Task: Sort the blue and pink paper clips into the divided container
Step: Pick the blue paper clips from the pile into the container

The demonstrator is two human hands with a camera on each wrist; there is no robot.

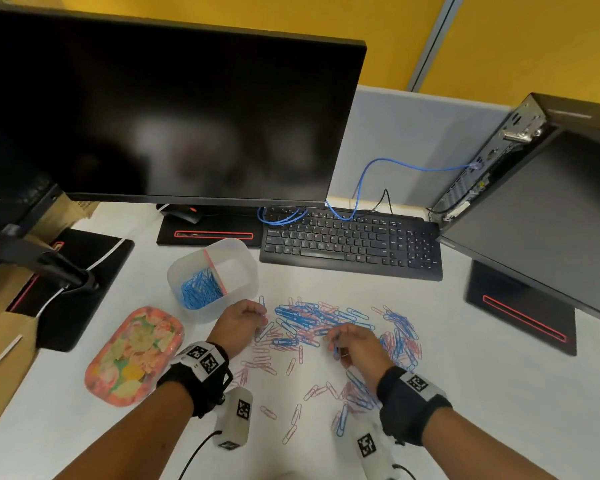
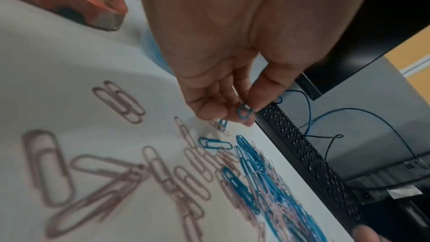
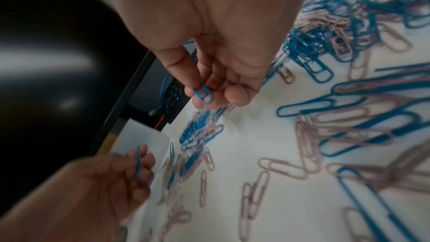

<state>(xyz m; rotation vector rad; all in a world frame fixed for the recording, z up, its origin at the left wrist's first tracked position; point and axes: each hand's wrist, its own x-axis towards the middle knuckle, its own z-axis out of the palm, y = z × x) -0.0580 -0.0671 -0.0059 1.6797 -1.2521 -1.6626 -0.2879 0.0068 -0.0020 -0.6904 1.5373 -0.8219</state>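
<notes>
Blue and pink paper clips (image 1: 321, 323) lie scattered in a mixed heap on the white desk, with more near my right wrist (image 1: 357, 393). The clear divided container (image 1: 246, 268) stands behind my left hand; its left compartment holds blue clips (image 1: 200, 289), and the right compartment looks empty. My left hand (image 1: 243, 322) pinches a blue clip (image 2: 244, 112) between thumb and fingers, just left of the heap. My right hand (image 1: 355, 342) hovers over the heap and pinches another blue clip (image 3: 202, 93).
A pink flowered tray (image 1: 134, 355) lies left of my left forearm. A black keyboard (image 1: 350, 242) runs behind the clips, with a blue cable (image 1: 361, 188) over it. Monitors (image 1: 174, 116) stand at the back and the right.
</notes>
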